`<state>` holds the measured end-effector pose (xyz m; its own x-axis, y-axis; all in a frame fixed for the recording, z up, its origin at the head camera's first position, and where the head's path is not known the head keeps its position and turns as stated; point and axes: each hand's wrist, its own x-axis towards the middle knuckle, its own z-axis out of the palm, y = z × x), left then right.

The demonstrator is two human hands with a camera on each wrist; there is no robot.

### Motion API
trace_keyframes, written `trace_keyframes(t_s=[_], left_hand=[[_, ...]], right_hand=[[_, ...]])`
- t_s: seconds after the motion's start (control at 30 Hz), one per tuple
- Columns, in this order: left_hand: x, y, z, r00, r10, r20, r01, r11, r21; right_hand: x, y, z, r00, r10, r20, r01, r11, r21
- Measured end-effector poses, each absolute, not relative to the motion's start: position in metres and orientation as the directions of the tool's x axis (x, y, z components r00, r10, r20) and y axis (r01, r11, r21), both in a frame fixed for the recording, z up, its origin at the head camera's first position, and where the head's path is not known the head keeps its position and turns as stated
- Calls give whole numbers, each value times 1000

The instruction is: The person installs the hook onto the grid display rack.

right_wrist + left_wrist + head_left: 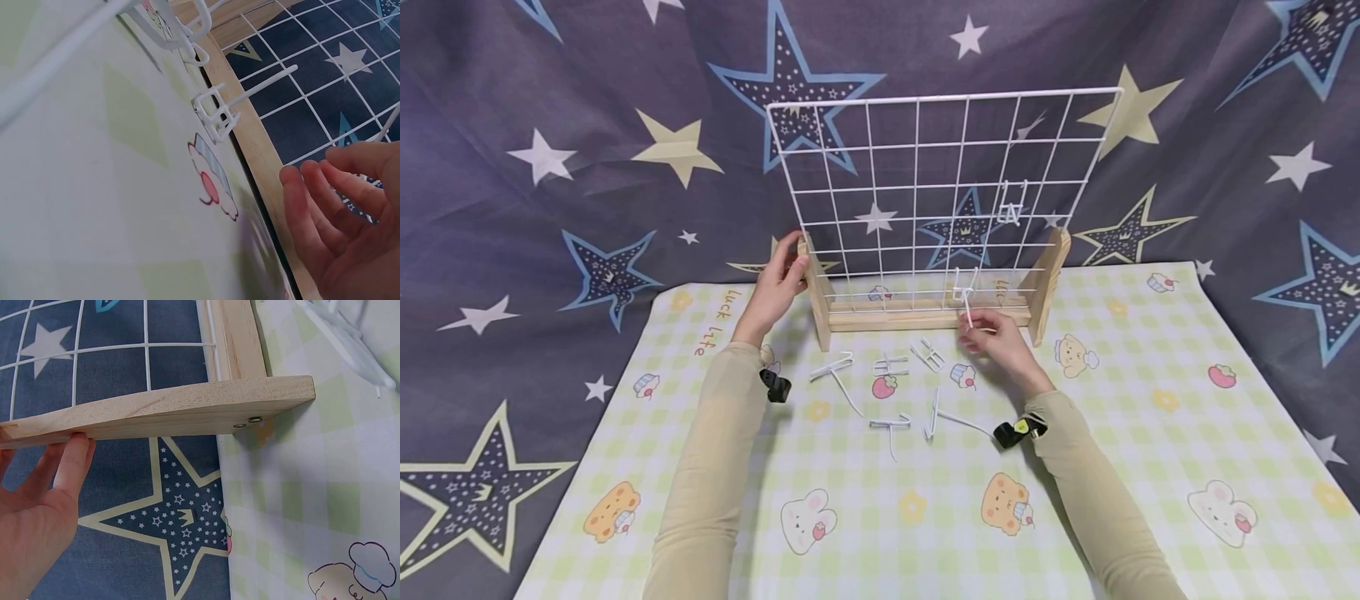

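Loose hooks lie on mat between your sleeves. Your right hand pinches hook low at grid. Your left hand, fingers straight, touches left wooden foot.

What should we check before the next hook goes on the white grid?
1. Grid stand held steady: ok. The left hand rests against the stand's left wooden foot.
2. Hook in hand: ok. The right hand pinches a white hook at the grid's bottom edge.
3. Hook seated on a wire: cannot tell, too small to see.
4. Hooks already hung: ok. One hook sits high on the wire grid, another low.
5. Spare hooks close by: ok. Several loose hooks lie on the checked mat between the arms.
6. Grid upright: ok, it stands in its wooden base.
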<state>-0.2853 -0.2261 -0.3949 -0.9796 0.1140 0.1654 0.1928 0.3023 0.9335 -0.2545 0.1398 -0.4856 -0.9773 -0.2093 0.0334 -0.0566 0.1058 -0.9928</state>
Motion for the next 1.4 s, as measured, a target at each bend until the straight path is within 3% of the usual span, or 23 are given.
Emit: trace_keyframes(t_s=[0.43,0.93,1.13,1.4], left_hand=[[-287,-225,-396,-977,106,187,212,332,919],[-284,-225,-396,-979,103,177,202,342,918],[-284,-225,-396,-980,102,170,195,331,923],[-283,-226,-396,-979,104,176,201,337,920]], right_hand=[[-247,144,-479,-916,-394,78,-171,207,-963],[-254,129,-487,-854,-508,112,-277,261,-925],[-256,122,-483,-855,-513,71,-248,285,-926],[-240,111,-450,-847,-531,34,-229,307,-924]])
